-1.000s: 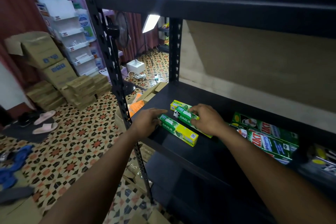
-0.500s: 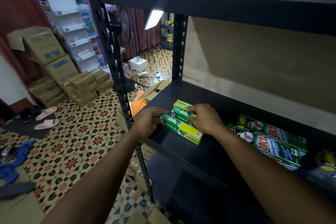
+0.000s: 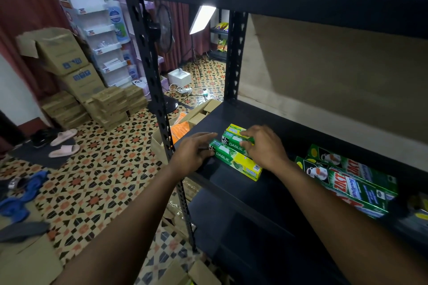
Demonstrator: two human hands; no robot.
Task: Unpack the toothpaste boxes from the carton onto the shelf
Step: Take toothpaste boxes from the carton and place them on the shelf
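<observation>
Green and yellow Darlie toothpaste boxes lie side by side on the black shelf (image 3: 234,194) near its left end. My left hand (image 3: 193,151) rests against the left end of the front Darlie box (image 3: 238,162). My right hand (image 3: 264,148) lies over the back Darlie boxes (image 3: 232,139), fingers curled on them. An open brown carton (image 3: 199,112) with orange packs stands on the floor just left of the shelf.
Green and red Zact toothpaste boxes (image 3: 352,180) lie stacked on the shelf to the right. A black upright post (image 3: 150,71) stands at the shelf's front left corner. Stacked cartons (image 3: 69,65), a fan and slippers sit on the patterned floor.
Both hands have stayed on the Darlie boxes with only slight shifts; the boxes look pressed closer together. The camera has moved a little closer.
</observation>
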